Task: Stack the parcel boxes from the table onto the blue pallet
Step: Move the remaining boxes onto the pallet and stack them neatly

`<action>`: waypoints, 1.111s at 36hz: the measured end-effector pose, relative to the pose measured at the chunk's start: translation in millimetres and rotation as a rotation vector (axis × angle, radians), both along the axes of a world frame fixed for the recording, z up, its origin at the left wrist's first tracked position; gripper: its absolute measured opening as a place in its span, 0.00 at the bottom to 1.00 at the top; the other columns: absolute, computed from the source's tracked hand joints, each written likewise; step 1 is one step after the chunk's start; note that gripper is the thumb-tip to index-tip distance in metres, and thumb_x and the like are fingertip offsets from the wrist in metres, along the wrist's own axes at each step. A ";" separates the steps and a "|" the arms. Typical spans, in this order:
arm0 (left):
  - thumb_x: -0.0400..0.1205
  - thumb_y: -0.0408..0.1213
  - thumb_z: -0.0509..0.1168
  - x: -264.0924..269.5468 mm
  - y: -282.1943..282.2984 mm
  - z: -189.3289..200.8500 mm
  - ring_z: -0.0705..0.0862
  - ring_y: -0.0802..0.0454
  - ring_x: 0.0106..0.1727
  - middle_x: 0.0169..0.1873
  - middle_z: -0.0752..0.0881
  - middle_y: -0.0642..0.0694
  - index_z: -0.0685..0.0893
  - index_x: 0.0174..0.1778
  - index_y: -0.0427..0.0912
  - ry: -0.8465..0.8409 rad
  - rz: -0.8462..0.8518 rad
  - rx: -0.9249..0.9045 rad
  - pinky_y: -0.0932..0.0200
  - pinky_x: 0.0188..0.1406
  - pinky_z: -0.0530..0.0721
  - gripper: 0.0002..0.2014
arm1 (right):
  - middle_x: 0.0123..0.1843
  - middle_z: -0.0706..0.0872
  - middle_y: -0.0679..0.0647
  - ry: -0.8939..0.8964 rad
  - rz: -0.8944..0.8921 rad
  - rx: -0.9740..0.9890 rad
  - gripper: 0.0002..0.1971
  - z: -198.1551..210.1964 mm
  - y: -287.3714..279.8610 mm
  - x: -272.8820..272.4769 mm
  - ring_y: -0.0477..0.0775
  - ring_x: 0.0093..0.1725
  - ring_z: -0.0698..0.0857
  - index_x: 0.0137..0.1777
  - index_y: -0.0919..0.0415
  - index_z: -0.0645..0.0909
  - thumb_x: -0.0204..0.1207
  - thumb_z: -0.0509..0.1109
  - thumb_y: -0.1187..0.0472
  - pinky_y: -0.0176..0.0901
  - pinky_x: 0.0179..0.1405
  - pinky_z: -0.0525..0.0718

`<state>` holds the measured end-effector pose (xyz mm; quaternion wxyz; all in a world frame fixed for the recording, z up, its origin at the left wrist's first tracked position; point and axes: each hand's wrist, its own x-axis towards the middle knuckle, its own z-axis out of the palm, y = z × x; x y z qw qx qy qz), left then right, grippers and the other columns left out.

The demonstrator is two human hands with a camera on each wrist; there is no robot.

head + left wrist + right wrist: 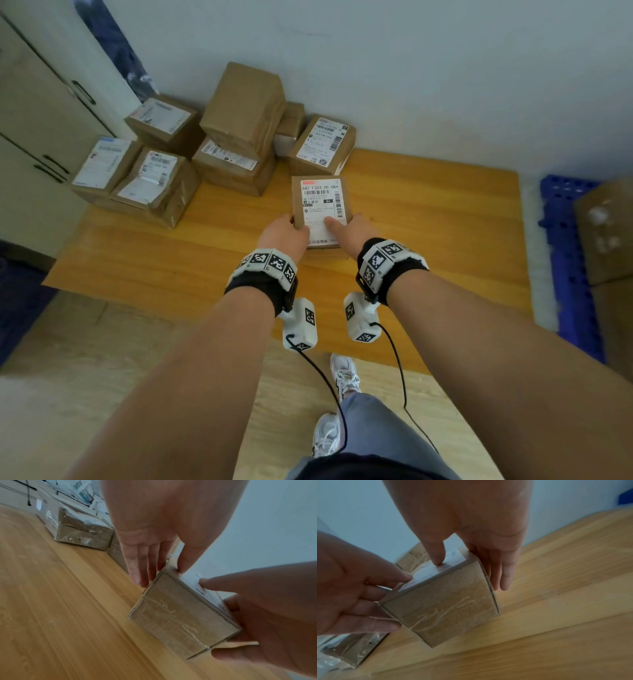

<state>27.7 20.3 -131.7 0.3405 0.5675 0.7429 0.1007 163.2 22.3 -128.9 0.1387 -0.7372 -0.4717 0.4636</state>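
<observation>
A small brown parcel box (pixel 322 205) with a white shipping label on top sits at the middle of the wooden table (pixel 428 222). My left hand (pixel 289 228) grips its left side, thumb on the top edge and fingers (pixel 137 568) down the side. On the right side my right hand (pixel 347 226) holds it, thumb on the label (pixel 436 559) and fingers (pixel 503 574) along the wall. The taped near face (pixel 180 615) of the box (pixel 445 608) shows in both wrist views. The blue pallet (pixel 561 236) lies at the far right, beyond the table's end.
Several labelled parcel boxes (pixel 236 137) are piled at the table's back left against the wall. A large cardboard box (pixel 608 233) stands on the pallet. A cabinet (pixel 34 120) stands at the left. Bare tabletop lies right of the held box.
</observation>
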 end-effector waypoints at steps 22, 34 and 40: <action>0.86 0.48 0.57 136.3 -90.5 135.7 0.83 0.57 0.41 0.51 0.84 0.51 0.78 0.63 0.46 -0.308 -0.354 0.494 0.64 0.32 0.80 0.14 | 0.61 0.85 0.53 -0.079 -0.546 0.441 0.26 141.3 -141.9 123.0 0.52 0.49 0.83 0.71 0.61 0.72 0.83 0.62 0.42 0.38 0.32 0.77; 0.84 0.46 0.59 255.5 -154.9 196.0 0.84 0.52 0.46 0.53 0.85 0.49 0.80 0.58 0.44 -0.472 -0.503 0.625 0.57 0.42 0.85 0.13 | 0.55 0.85 0.49 -0.071 -0.801 0.677 0.26 190.6 -231.4 222.2 0.46 0.43 0.85 0.72 0.57 0.69 0.81 0.62 0.41 0.36 0.28 0.79; 0.84 0.46 0.60 332.2 -196.7 219.6 0.80 0.54 0.42 0.48 0.83 0.52 0.80 0.57 0.45 -0.524 -0.545 0.652 0.66 0.32 0.73 0.11 | 0.57 0.86 0.47 -0.067 -0.882 0.786 0.21 209.3 -281.2 290.2 0.48 0.49 0.86 0.67 0.54 0.71 0.81 0.64 0.42 0.43 0.45 0.84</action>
